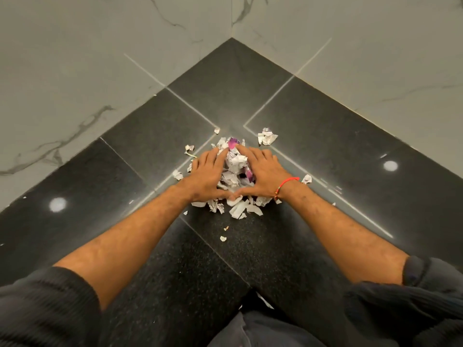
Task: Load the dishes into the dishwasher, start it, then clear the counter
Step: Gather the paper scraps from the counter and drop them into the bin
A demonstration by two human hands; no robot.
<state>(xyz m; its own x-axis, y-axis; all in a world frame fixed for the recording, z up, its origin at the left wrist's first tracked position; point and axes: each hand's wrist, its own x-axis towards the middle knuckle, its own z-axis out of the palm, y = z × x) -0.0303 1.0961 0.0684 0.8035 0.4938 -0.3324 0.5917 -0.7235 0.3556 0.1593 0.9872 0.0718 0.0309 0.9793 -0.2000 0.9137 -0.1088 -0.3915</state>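
The paper scraps (233, 169), white with some purple-printed bits, sit heaped in a pile on the black desk (313, 146), bracketed between the two hands. The left hand (209, 175) presses the pile's left side with fingers fairly straight; the right hand (261, 174), with a red thread (288, 182) at its wrist, presses the right side, and the two thumbs meet at the near edge of the heap. Neither grip is clenched: both are flat against the paper, corralling rather than pinching. Loose scraps lie outside the hands: one crumpled piece (267, 138) beyond the right fingertips, smaller ones left of the left hand, a spill just nearer than the thumbs.

This looks like the counter-clearing step, gathering litter. Next calls for curling both hands under the heap to lift it, then returning for the strays; loose bits may slip out sideways.

Print on the scraps is too small to read; no brand shows. Marble walls (75, 71) meet in a corner beyond.
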